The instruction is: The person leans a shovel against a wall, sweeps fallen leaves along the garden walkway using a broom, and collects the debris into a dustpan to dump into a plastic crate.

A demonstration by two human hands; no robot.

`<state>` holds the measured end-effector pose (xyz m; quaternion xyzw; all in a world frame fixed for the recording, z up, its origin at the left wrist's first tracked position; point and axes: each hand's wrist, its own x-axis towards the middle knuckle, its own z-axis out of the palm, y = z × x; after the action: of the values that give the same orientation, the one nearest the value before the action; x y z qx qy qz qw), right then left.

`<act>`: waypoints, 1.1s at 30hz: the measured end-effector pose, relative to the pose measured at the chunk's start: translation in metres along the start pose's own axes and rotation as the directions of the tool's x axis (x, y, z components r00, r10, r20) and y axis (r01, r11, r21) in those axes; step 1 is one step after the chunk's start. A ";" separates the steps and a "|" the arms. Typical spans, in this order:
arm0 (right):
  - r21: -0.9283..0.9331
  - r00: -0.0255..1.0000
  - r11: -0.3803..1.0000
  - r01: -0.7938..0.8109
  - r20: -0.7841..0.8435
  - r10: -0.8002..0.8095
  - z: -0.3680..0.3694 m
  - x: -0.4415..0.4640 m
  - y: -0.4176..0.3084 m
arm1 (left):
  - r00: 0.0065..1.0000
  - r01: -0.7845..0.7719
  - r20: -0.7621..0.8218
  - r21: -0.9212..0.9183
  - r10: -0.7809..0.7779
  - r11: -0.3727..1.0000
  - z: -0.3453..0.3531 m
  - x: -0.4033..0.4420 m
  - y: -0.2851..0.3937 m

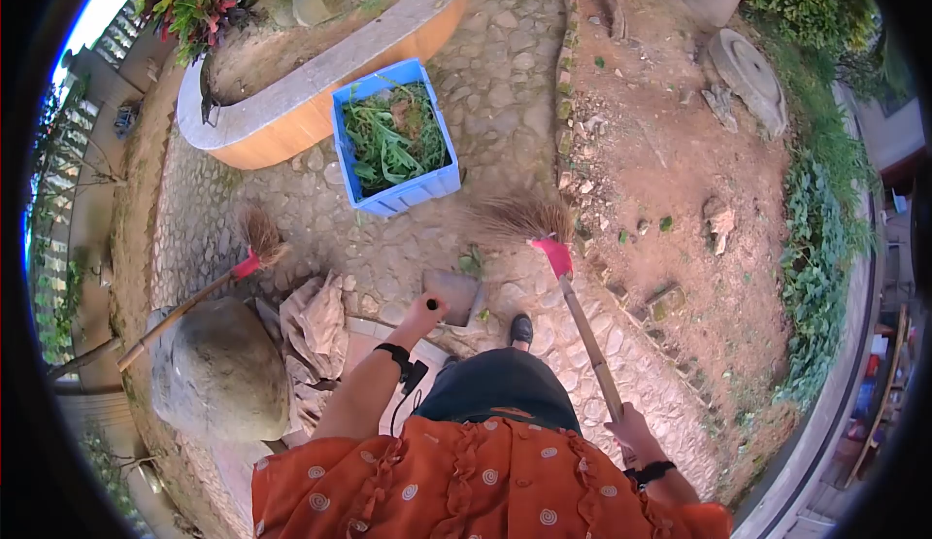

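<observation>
My left hand [425,315] is closed round the upright handle of a dustpan [458,295], whose grey pan is low over the stone path. In my right hand [633,428] is the wooden handle of a broom [589,340]. The broom's pink binding and twig bristles point away from me, and the bristles look smeared near the path's right edge. A few green leaves [472,261] lie between the pan and the bristles. Beyond them stands a blue bin [406,192] filled with cut green plants [388,141].
A second broom [184,308] leans over a large boulder [221,369] at the left, beside crumpled brown sacking [316,337]. A curved planter wall [282,136] borders the path beyond. Bare soil [670,189] with stones lies to the right.
</observation>
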<state>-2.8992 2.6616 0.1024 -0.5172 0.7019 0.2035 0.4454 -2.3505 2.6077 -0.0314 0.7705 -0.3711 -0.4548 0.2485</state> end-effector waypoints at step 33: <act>0.390 0.997 0.921 0.022 -0.072 0.006 0.103 -0.076 -0.051 | 0.982 -0.175 0.092 0.150 0.162 0.973 -0.050 -0.035 -0.052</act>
<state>-2.8044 2.7605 0.1211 -0.4280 0.7418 0.0392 0.5147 -2.2991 2.6689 -0.0279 0.7347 -0.4796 -0.4315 0.2096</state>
